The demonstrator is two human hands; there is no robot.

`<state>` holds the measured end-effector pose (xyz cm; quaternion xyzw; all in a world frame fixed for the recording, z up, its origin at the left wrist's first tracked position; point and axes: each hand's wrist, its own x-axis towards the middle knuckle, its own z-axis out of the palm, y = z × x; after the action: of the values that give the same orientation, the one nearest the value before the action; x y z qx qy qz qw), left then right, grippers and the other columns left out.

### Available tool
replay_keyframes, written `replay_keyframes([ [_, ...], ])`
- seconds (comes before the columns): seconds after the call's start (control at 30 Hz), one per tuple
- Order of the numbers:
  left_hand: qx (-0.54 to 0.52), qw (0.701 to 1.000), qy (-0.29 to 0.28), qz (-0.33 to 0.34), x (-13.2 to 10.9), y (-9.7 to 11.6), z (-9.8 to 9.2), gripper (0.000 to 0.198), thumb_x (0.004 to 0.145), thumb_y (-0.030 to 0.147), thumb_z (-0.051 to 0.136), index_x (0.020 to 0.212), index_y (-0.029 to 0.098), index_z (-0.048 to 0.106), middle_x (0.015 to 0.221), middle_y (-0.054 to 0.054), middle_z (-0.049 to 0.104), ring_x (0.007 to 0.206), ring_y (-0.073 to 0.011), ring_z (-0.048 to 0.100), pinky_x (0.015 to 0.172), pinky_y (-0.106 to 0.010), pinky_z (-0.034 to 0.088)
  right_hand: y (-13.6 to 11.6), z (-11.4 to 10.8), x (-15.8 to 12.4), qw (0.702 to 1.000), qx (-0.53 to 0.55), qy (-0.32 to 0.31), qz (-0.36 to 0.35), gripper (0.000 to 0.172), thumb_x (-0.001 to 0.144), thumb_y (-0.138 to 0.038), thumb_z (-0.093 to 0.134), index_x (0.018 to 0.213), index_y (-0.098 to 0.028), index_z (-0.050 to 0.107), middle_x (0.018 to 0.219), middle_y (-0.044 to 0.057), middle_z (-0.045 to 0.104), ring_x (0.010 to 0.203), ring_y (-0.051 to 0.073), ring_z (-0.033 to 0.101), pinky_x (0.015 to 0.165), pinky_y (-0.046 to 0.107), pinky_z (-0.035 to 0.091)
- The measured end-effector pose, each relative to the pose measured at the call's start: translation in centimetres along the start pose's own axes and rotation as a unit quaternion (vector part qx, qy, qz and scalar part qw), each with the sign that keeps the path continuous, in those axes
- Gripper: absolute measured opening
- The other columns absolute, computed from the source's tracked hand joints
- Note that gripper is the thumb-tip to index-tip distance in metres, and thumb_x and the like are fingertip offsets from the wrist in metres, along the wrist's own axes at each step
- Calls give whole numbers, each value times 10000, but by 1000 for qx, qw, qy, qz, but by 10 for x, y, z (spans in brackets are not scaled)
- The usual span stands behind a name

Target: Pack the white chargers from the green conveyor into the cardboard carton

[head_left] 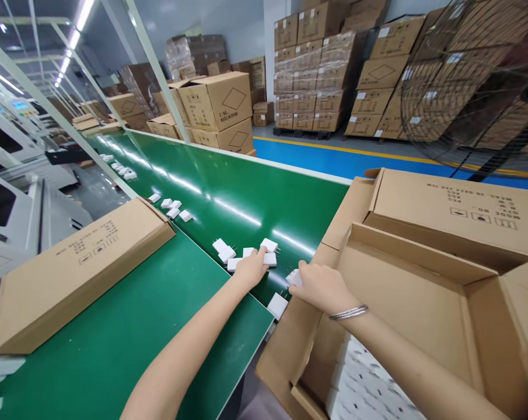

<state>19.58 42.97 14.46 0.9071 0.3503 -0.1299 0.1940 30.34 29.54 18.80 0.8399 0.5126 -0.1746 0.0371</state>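
Several white plug chargers (226,253) with metal prongs lie on the green conveyor belt (272,201). My left hand (251,272) reaches over a cluster of them, its fingers bent and closed about a white charger (269,259) on the belt. Just right of it, my right hand (324,286) pinches another white charger (294,278), prongs pointing left, near the belt's edge. A single charger (277,305) rests at the belt's near end. Below my right forearm stands an open cardboard carton (404,303), partly filled with closely packed white pieces (362,385).
A closed long carton (84,262) lies on the green side table (150,326) at left. Another flat carton (456,210) sits beyond the open one. A large fan (469,87) stands at right. Stacked boxes (316,76) line the blue floor behind.
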Motion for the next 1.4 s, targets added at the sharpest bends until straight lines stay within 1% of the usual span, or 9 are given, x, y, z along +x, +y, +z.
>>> replay_keyframes([
  [0.27, 68, 997, 36, 13, 9, 25, 3, 369, 819, 292, 650, 1146, 176, 525, 1153, -138, 548, 1071, -319, 603, 870, -401, 469, 0, 1, -15, 999, 40, 6, -23, 179, 781, -325, 515, 822, -174, 600, 832, 118, 699, 801, 297, 663, 558, 311, 373],
  [0.43, 81, 994, 68, 23, 15, 23, -19, 335, 871, 402, 582, 1106, 166, 538, 1080, -104, 577, 989, -257, 628, 784, -317, 489, 11, 2, -14, 996, 84, 35, -18, 115, 761, -303, 551, 796, -194, 543, 767, 100, 669, 753, 300, 652, 544, 307, 334],
  [0.53, 102, 990, 94, 23, 14, 17, -37, 245, 890, 298, 567, 1097, 171, 537, 1077, -96, 564, 951, -230, 626, 744, -294, 485, 24, -1, -5, 990, 131, 53, -18, 128, 751, -254, 564, 858, -204, 513, 740, 38, 651, 688, 220, 630, 552, 276, 353],
  [0.63, 141, 982, 123, 23, 8, 17, -42, 225, 845, 78, 557, 1064, 129, 547, 1094, -131, 529, 979, -239, 600, 743, -297, 478, 29, -2, 13, 983, 172, 64, -29, 233, 728, -207, 598, 936, -202, 493, 763, -15, 637, 668, 153, 596, 559, 237, 382],
  [0.73, 180, 973, 138, 40, 1, 22, -33, 272, 789, -50, 519, 1015, 95, 564, 1063, -146, 520, 971, -247, 580, 731, -304, 472, 22, 1, 38, 981, 180, 75, -25, 252, 763, -229, 629, 980, -184, 510, 853, -11, 631, 735, 137, 590, 604, 234, 427],
  [0.97, 220, 956, 109, 160, -1, 22, 3, 182, 867, 15, 464, 906, 114, 611, 928, -116, 558, 874, -227, 553, 693, -319, 436, -2, 17, 61, 992, 94, 64, 61, 245, 882, -297, 613, 1075, -146, 600, 1093, 71, 627, 951, 212, 614, 803, 411, 529],
  [1.2, 140, 952, 43, 270, 5, 19, 17, 174, 853, 34, 509, 775, 147, 616, 862, -92, 614, 865, -209, 546, 706, -312, 394, -8, 24, 64, 992, 73, 62, 84, 253, 892, -301, 604, 1091, -145, 607, 1122, 79, 632, 984, 220, 619, 835, 433, 531],
  [1.3, 60, 963, 40, 261, 9, 21, 10, 181, 814, 22, 549, 701, 158, 583, 770, -67, 606, 856, -208, 551, 716, -305, 395, 3, 17, 63, 990, 98, 76, 62, 222, 890, -288, 606, 1056, -140, 613, 1075, 71, 648, 955, 212, 628, 829, 427, 528],
  [1.4, -53, 972, 61, 222, 3, 19, -5, 101, 789, 84, 609, 807, 178, 578, 794, -30, 600, 818, -186, 558, 700, -285, 411, 30, 4, 43, 983, 148, 104, 11, 186, 891, -300, 586, 1002, -152, 605, 983, 83, 671, 912, 232, 645, 788, 393, 525],
])
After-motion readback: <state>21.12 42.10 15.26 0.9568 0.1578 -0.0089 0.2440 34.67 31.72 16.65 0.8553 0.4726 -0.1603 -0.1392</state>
